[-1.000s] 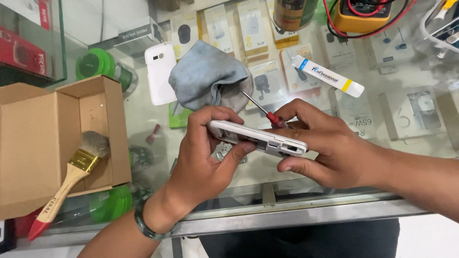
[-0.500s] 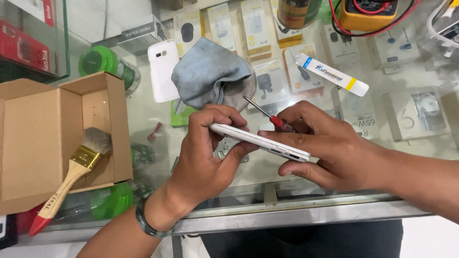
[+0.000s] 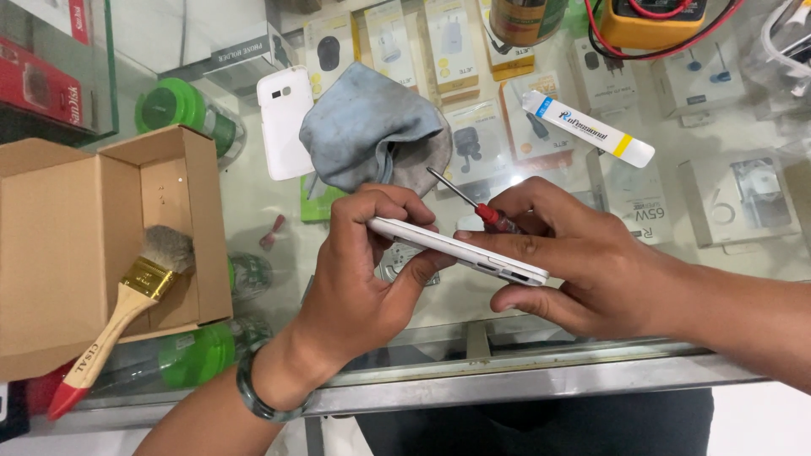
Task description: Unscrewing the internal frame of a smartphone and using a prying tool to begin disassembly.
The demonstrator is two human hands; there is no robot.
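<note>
1. Glass counter top fills my view, with boxed phone accessories visible in the case beneath it and a metal front edge nearest me.
2. My left hand is clamped on the slim white phone, thumb under it and fingers curled over its upper edge, above the counter's front edge near the middle.
3. My right hand is closed on the phone's other end, thumb along the side, and it also pins a small red-handled screwdriver whose metal shaft points toward the far side.
4. Just beyond the screwdriver tip lies a crumpled grey-blue cloth; a white plastic phone back cover lies touching its left side.
5. An open brown cardboard box sits at the counter's left edge, with a wooden-handled paintbrush lying across its front wall.
6. A white tube with a blue and yellow band lies toward the far right.
</note>
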